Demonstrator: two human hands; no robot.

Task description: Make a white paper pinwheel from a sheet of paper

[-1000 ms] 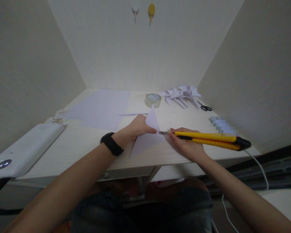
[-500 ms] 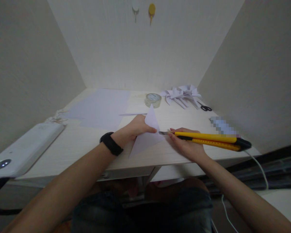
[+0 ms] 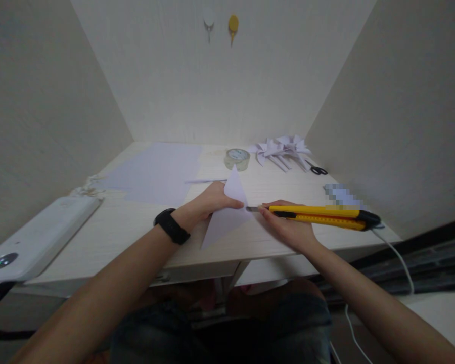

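Folded white paper (image 3: 227, 217), a triangular piece with one flap raised, is held near the front edge of the desk (image 3: 136, 222) by the left hand (image 3: 208, 202), fingers closed on its upper fold. A yellow utility knife (image 3: 318, 216) is gripped in the right hand (image 3: 288, 227), fingers wrapped round the handle, blade tip touching the paper's right edge. No finished cut is visible. Finished folded paper shapes (image 3: 282, 149) are lying at the back beside a tape roll (image 3: 237, 158) and scissors (image 3: 317, 170).
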